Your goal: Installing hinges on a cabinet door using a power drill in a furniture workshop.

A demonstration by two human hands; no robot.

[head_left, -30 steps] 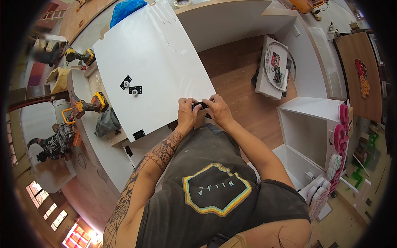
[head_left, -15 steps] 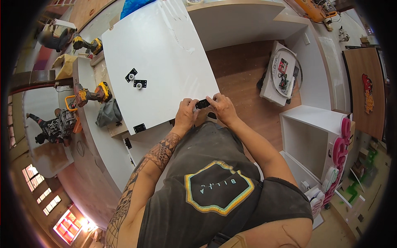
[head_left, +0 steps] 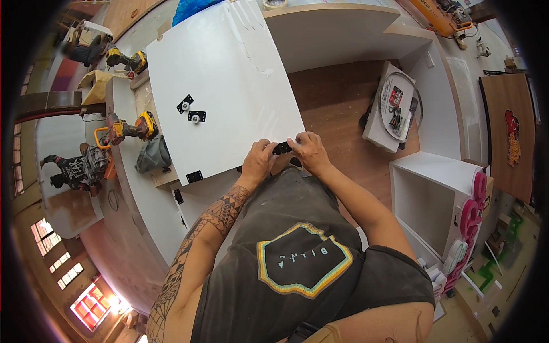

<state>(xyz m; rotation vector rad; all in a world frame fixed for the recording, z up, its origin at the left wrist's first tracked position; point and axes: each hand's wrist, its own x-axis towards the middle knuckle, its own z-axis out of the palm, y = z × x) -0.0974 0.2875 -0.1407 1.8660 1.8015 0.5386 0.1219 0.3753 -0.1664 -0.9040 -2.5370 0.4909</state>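
Observation:
At the near right corner of a white panel (head_left: 246, 97), my left hand (head_left: 258, 162) and my right hand (head_left: 310, 152) pinch a black metal plate (head_left: 282, 148) between them. Its left end is in my left fingers, its right end in my right fingers. A similar black plate (head_left: 194, 176) with holes lies at the panel's near left corner. Farther back on the panel rest two black bracket plates with round metal pivots, one (head_left: 185, 105) tilted and touching or close to the other (head_left: 196, 117). My fingers hide parts of the held plate's edges.
Left of the panel stand two yellow cordless drills, one nearer (head_left: 131, 127) and one farther (head_left: 127, 59), beside a grey cloth pouch (head_left: 153, 154). On the wooden floor (head_left: 331, 86) at right sits a white box (head_left: 389, 108) with a hose. White cabinets flank the right side; people are at far left.
The whole view has shifted slightly. Both hands still hold the black plate at the panel corner, with only a small shift of the fingers.

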